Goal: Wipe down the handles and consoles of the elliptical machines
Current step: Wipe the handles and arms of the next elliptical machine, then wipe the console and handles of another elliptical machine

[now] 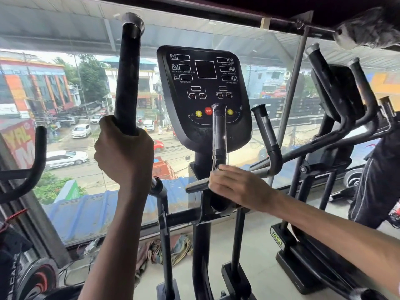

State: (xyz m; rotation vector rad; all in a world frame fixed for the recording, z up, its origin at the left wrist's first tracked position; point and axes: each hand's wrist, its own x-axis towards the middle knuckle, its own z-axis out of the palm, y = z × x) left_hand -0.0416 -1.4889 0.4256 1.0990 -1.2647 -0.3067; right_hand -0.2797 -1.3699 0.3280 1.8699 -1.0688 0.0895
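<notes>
Black foam handle (127, 79) sat gripped in my left hand (123, 152); my right hand (236, 187), fingers flat, pressed the inner grip's (219, 135) base below the console (203, 94). No cloth showed; I judged wiping barely begun.

The console (204, 96) carried white labels under its small windows: "TIME", "ROTATIONAL SPEED (r/m)" and "RESISTANCE" on the left; those on the right were too blurred to read surely. Its red button (208, 110) read "STOP". Outside the window, a red sign (18, 144) at the left edge showed large yellow and white letters, cut off, seemingly "YAL" over "M". Other lettering was too small to read.
</notes>
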